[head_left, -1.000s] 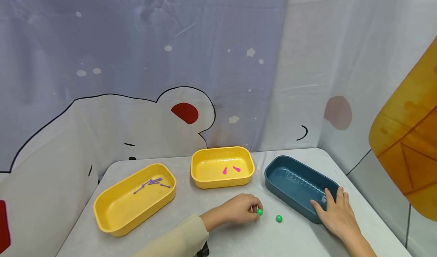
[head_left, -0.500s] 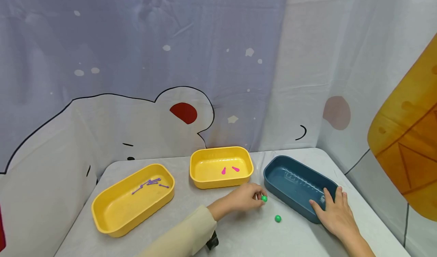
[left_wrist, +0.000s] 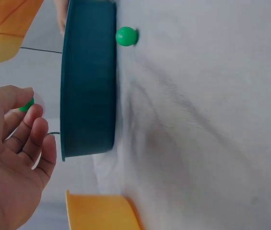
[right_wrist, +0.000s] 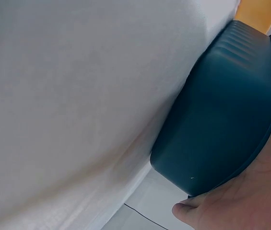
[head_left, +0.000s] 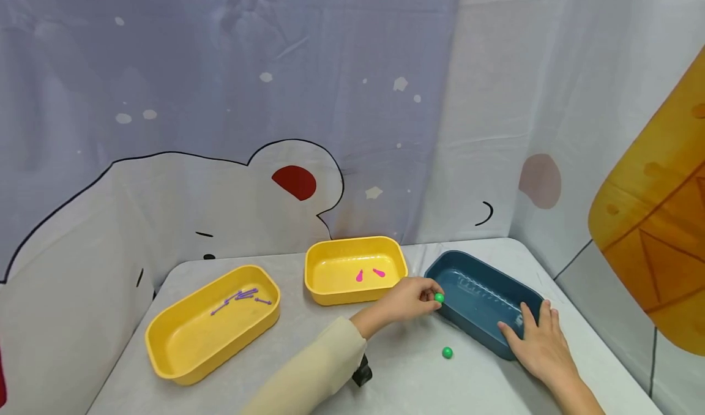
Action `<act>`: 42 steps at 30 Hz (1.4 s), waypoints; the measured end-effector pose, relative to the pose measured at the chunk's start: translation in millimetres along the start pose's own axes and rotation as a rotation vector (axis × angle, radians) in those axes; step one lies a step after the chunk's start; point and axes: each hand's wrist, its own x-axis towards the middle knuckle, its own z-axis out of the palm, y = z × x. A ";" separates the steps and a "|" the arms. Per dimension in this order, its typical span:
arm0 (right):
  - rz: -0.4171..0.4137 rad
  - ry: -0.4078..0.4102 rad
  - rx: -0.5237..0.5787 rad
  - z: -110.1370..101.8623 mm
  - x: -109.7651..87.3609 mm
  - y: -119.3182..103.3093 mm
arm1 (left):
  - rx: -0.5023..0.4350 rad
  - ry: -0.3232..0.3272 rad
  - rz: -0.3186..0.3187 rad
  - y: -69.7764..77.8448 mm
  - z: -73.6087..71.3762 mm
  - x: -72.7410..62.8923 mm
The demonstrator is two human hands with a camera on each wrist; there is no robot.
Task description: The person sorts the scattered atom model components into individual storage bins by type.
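My left hand (head_left: 410,299) pinches a small green ball (head_left: 439,297) between thumb and fingertips. In the head view, hand and ball overlap the left edge of the dark teal-blue bin (head_left: 468,323). The left wrist view shows the left hand (left_wrist: 17,148) higher than the bin's rim, part of the green ball (left_wrist: 27,105) hidden by the fingers. A second green ball (head_left: 447,352) lies on the white table, in front of the bin. My right hand (head_left: 545,347) rests on the bin's near right corner, its fingers spread and fairly straight over the rim.
A yellow bin (head_left: 187,366) with several thin purple sticks (head_left: 246,293) stands at the left. At the back middle, another yellow bin (head_left: 330,297) holds two pink pieces (head_left: 379,273). Printed curtains (head_left: 275,115) close off the back and sides of the table.
The left hand has carried the green ball up from the table, away and to the right, to the teal-blue bin's edge. The right hand has stayed on the rim.
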 end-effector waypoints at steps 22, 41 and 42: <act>0.011 0.000 -0.011 2.3 1.4 2.1 | 0.071 0.039 -0.056 19.4 10.7 57.1; 0.012 -0.004 0.002 0.4 -0.6 0.0 | 0.020 0.067 -0.154 14.5 22.0 75.4; 0.011 -0.003 0.002 -0.2 -0.6 0.0 | 0.011 0.067 -0.154 14.3 21.9 75.9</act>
